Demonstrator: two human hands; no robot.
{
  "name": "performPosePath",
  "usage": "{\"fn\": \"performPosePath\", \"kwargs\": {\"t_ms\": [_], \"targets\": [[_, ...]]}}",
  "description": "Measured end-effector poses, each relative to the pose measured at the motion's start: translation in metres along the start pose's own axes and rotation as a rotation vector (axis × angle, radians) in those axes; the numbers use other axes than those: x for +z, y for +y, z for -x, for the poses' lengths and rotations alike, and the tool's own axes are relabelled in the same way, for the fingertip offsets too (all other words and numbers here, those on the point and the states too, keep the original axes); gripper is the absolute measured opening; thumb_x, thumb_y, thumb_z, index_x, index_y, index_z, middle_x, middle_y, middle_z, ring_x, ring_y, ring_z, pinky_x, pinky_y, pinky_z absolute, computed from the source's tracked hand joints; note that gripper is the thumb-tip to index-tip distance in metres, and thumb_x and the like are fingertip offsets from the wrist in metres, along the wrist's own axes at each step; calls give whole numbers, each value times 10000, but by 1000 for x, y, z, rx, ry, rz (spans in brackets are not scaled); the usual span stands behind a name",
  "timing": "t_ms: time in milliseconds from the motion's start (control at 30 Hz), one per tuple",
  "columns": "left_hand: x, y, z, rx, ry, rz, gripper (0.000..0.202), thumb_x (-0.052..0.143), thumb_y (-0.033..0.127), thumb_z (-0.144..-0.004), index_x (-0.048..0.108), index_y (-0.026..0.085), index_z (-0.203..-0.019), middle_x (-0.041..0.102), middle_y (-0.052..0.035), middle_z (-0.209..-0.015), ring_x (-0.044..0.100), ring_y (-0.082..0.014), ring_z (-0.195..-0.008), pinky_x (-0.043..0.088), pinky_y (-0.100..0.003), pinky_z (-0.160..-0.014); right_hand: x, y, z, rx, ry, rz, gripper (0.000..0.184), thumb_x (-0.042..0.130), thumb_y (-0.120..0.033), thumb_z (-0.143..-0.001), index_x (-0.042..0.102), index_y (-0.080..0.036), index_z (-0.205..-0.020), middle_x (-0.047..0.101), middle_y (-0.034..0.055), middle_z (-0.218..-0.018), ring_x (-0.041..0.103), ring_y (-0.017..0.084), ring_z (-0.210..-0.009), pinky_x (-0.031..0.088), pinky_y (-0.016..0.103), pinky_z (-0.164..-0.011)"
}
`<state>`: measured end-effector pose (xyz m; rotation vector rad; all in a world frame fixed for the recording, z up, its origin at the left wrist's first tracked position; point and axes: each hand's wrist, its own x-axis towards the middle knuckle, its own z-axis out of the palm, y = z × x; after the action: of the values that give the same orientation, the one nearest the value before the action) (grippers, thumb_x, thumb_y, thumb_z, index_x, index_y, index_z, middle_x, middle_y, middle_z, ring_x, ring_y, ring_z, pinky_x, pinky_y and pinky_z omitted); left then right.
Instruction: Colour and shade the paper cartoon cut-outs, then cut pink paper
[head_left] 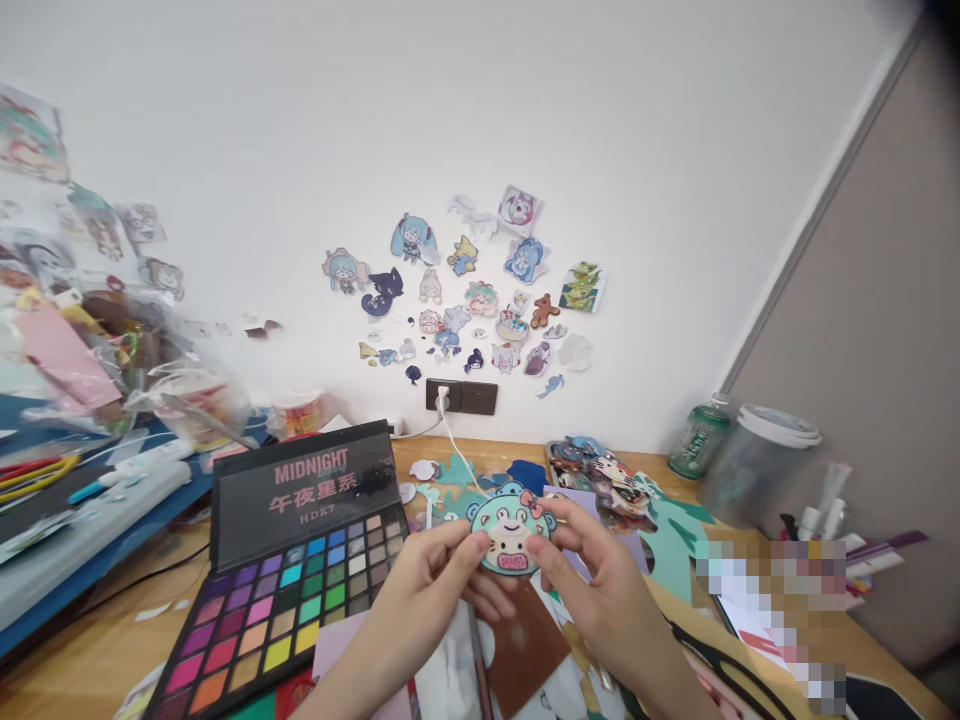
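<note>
Between both hands, above the desk, is a round cartoon cutout (514, 528) in teal and cream, with a pink bow and a pink patch on its lower part. My left hand (442, 570) pinches its left edge, thumb on the front and fingers behind. On the opposite edge my right hand (589, 570) grips it near the bow, thumb also on the front. Fingertips behind the cutout are partly hidden. Below the hands lie a brown sheet (525, 645) and paper scraps.
An open eyeshadow palette (300, 600) stands at left. A pile of cutouts (600, 470) and teal paper (679, 545) lie at right, near black-handled scissors (720, 655). Behind them are a green bottle (697, 438) and a lidded bucket (761, 465). A white cable (457, 445) runs from the wall socket.
</note>
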<state>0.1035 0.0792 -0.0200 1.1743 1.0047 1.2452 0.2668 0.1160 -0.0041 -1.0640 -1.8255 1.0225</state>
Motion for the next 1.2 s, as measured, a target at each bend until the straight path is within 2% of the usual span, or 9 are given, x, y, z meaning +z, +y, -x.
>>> {"fn": "performPosePath", "kwargs": {"t_ms": [133,233,433,533,667,800,933,1067,1200], "targets": [[2,2,0,-4,4,-6,389,484,536,-814,436,166,-705,659,-81,-666,639,-173,-570,520,-259,-565,1,-1,0,19,-14,-23,371,486,-460,-834,508,-200,-1096,633,18,-724,579,162,-646,475,282,-606],[2,2,0,6,12,-31,384,486,534,-811,422,176,-689,645,-60,-624,642,-179,-589,523,-261,-581,4,-2,0,-36,44,9,350,560,-415,-797,458,-227,-1074,626,8,-803,564,150,-673,479,289,-656],[1,4,3,40,76,-99,398,482,519,-820,322,204,-638,629,-34,-607,646,-176,-620,530,-250,-612,7,2,0,-409,340,299,182,642,-284,-750,495,-232,-844,517,24,-916,541,180,-834,448,326,-751],[3,3,6,55,99,-101,386,488,502,-826,330,203,-640,623,-24,-615,648,-176,-632,536,-255,-633,8,3,1,-542,388,391,139,658,-276,-749,531,-229,-780,469,44,-997,520,206,-930,432,345,-795],[6,2,8,74,107,-118,366,502,490,-826,377,197,-646,618,-17,-624,652,-182,-662,543,-259,-644,10,3,1,-550,342,437,65,600,-243,-808,553,-229,-765,441,45,-1045,514,184,-895,419,344,-805],[7,3,7,70,89,-151,372,486,501,-832,394,194,-643,639,-23,-616,652,-163,-647,542,-234,-664,11,3,3,-542,314,450,83,453,-177,-880,483,-207,-809,447,50,-923,476,191,-904,410,324,-756],[6,3,7,77,93,-139,371,484,508,-830,401,194,-649,648,-23,-611,650,-157,-624,540,-224,-641,9,2,6,-588,306,455,167,319,-116,-898,397,-197,-775,412,29,-797,421,170,-768,379,305,-667],[5,3,8,78,89,-130,372,484,509,-826,387,197,-647,650,-31,-627,651,-168,-629,536,-231,-602,-4,1,2,-584,353,465,207,300,-133,-909,350,-204,-721,387,1,-710,377,156,-686,328,297,-624],[4,4,7,63,89,-90,396,490,528,-812,354,201,-633,647,-36,-627,646,-155,-617,529,-218,-608,-22,3,-3,-481,460,433,307,385,-202,-910,283,-210,-620,306,-39,-595,337,132,-586,298,276,-572]]}}
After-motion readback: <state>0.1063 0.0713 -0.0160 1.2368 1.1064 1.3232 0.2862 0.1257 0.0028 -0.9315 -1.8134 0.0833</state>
